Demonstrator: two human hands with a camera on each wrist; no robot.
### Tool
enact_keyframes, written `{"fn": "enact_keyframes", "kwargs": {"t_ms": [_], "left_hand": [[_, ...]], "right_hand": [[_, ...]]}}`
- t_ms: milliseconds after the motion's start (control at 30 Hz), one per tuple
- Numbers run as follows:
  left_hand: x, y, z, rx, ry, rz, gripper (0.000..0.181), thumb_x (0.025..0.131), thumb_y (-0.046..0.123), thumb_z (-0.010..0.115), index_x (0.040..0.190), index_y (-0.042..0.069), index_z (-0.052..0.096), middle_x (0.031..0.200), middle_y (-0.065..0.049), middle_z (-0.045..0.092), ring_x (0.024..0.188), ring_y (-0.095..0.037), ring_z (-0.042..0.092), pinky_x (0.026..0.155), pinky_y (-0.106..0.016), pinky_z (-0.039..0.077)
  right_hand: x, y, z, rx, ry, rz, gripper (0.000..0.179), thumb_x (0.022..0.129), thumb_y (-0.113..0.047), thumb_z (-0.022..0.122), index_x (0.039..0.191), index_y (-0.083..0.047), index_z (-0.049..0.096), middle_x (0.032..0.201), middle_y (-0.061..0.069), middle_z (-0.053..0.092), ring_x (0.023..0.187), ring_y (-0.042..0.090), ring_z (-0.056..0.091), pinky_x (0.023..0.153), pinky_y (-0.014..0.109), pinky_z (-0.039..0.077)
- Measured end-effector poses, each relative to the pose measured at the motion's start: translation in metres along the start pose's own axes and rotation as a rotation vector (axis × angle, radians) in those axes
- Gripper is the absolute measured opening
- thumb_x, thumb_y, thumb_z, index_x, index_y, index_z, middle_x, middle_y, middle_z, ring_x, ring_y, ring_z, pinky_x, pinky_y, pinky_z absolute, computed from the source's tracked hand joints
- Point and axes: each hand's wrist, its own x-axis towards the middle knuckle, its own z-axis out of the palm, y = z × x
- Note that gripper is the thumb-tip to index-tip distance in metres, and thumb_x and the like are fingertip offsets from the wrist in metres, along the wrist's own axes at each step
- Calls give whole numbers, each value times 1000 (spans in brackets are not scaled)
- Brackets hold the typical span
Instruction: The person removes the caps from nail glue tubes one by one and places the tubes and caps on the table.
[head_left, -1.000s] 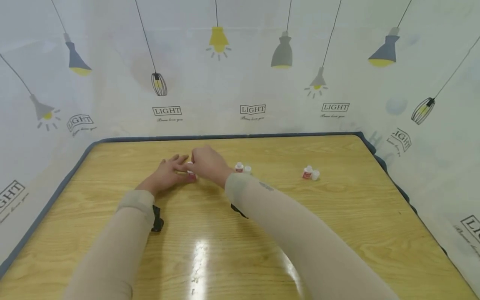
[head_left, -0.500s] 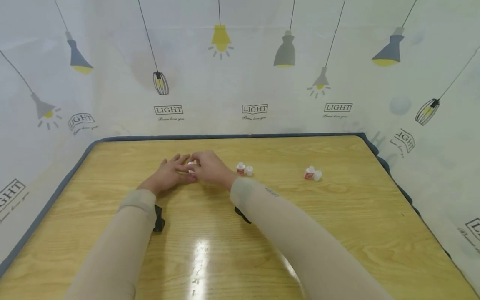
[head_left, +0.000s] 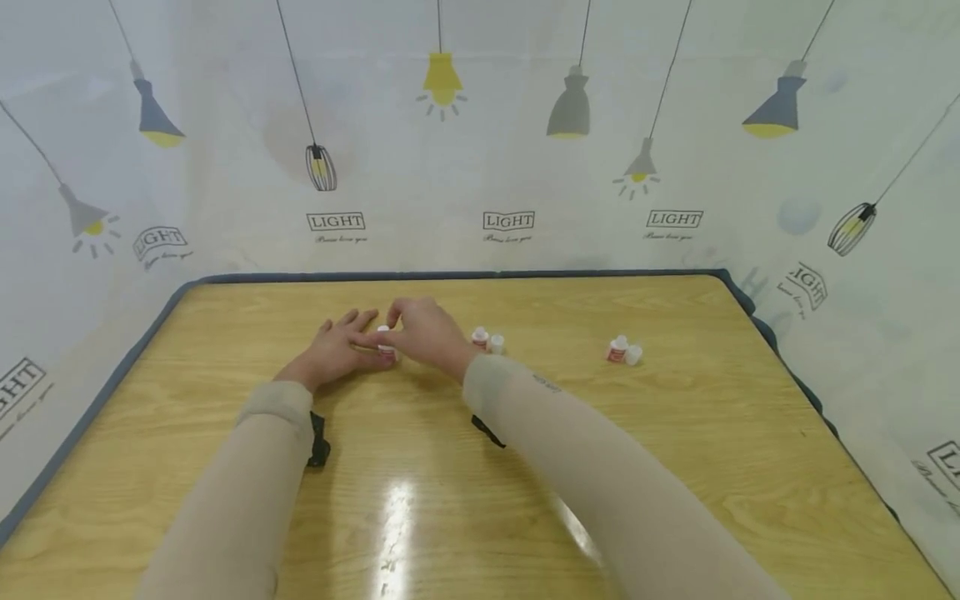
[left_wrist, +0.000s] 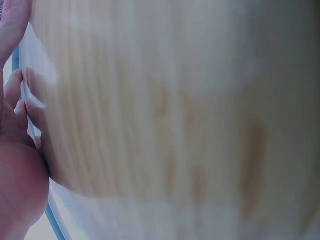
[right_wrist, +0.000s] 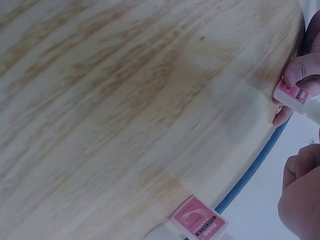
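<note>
The left hand [head_left: 337, 348] grips the task's thing, a small white plastic bottle with a pink-red label [head_left: 386, 353], between thumb and forefinger; its other fingers spread outward, low over the tabletop. The right hand [head_left: 431, 333], at the opposite side of this bottle, curls its thumb and forefinger round the white upper end; the exact fingertip contact is partly hidden. The bottle thus lies between the two hands, its label partly covered by the left thumb in the right wrist view. Behind the hands are beige sleeves [head_left: 585, 450], with black wrist-worn devices [head_left: 318, 442] at the inner sides of the wrists. Just to the right of the right hand stands a second, matching bottle [head_left: 480, 336], its lower part partly hidden, with a small white cap [head_left: 497, 343] close beside it. Well to the right of the same hand stands a third bottle [head_left: 617, 350], with another white cap [head_left: 633, 355] at its right side. All rest on a glossy, yellowish wood-grain table [head_left: 712, 433]. Beyond the hands run a dark blue edge strip [head_left: 450, 275] and a whitish backdrop [head_left: 420, 183] printed with hanging lamps and the word "LIGHT".
</note>
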Motion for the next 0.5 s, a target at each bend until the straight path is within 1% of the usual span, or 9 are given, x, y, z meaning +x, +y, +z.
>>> {"fn": "enact_keyframes", "kwargs": {"t_ms": [133,233,267,367,400,500], "left_hand": [[-2,-1,2,-12,1,-2,62,83,66,63,131,26,64,165,-12,17,153,-40,2,119,-64,-7],[-3,-1,2,-14,0,-6,62,83,67,63,131,28,64,165,-12,17,153,-39,1,119,-63,-7],[-3,-1,2,-1,-1,-6,62,83,67,63,132,29,63,165,-11,17,153,-39,1,120,-63,-7],[-4,-1,1,4,-1,-7,62,83,67,63,132,29,63,165,-11,17,153,-39,2,119,-64,-7],[-4,-1,1,0,0,-9,62,83,66,64,132,29,63,165,-11,17,153,-39,2,120,-63,-7],[-4,-2,0,-1,1,-6,61,83,66,64,130,28,64,165,-10,17,153,-38,2,120,-63,-7]], "right_hand": [[0,1,4,-3,-1,-30,28,92,-43,66,96,-16,62,71,-2,60,54,8,46,49,22,41],[1,2,5,14,-19,-80,21,95,-35,64,100,-15,65,78,-2,66,53,7,48,50,20,43],[2,2,5,22,-30,-99,19,96,-33,63,102,-14,66,79,-1,67,53,7,48,50,20,44],[3,4,4,54,-62,-142,18,97,-29,62,106,-14,68,86,-1,68,55,7,49,52,19,44],[3,4,3,76,-74,-149,18,97,-28,62,107,-14,68,86,1,68,56,8,49,53,20,44],[2,5,0,123,-97,-157,20,97,-26,63,111,-13,69,90,1,67,63,9,51,56,22,44]]}}
